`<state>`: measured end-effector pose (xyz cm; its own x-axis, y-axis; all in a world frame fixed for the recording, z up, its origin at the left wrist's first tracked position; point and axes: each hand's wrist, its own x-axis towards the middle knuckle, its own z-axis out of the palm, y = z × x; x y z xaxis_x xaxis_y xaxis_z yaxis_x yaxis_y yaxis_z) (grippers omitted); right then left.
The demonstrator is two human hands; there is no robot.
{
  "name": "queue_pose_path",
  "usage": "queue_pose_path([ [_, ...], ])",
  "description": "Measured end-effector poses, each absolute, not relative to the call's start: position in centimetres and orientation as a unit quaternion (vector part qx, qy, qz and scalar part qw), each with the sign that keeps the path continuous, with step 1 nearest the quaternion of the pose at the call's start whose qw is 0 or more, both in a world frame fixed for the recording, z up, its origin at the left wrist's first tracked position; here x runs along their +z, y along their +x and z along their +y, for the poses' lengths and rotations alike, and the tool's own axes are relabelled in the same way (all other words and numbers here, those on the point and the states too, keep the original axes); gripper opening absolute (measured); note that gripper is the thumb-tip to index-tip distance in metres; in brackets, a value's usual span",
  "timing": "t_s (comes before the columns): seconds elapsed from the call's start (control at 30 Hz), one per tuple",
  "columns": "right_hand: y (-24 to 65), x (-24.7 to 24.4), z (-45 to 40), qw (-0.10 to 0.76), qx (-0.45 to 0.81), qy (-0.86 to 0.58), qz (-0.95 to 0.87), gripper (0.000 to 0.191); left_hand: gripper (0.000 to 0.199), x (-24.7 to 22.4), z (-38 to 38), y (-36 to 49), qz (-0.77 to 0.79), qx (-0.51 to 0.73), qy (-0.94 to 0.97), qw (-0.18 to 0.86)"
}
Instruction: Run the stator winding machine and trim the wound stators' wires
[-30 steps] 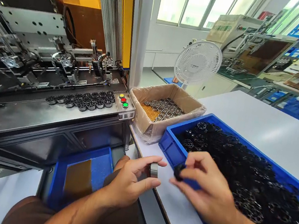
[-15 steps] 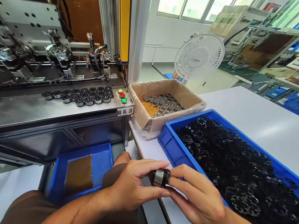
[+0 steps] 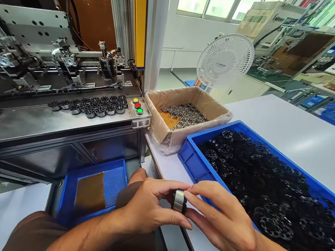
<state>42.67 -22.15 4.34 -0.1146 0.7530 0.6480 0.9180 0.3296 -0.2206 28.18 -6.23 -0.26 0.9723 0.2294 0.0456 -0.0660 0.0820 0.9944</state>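
Silver-banded part (image 3: 179,201) between left hand (image 3: 150,205), right hand (image 3: 224,221); lettering (image 3: 220,65) on fan (image 3: 226,53) blurred.

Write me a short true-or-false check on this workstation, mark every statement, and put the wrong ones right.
1. A round part with a metallic band is between the left hand and the right hand. True.
2. The cardboard box holds metallic rings. True.
3. The round part lies inside the cardboard box. False: it is at the hands, outside the box.
4. The yellow button, red button and green button share one panel. True.
5. The fan is black. False: it is white.
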Motion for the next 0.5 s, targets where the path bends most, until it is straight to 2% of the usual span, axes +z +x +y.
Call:
queue_pose_path([
  [0.4, 43.3, 3.8, -22.2, 0.326, -0.137, -0.597, -0.721, 0.038, 0.063, 0.5, -6.9, 28.1, 0.011, 0.095, 0.658, 0.747],
  [0.5, 44.9, 2.4, -22.5, 0.340, -0.111, -0.654, -0.666, 0.051, 0.068, 0.4, -7.3, 28.1, -0.059, 0.062, 0.613, 0.785],
])
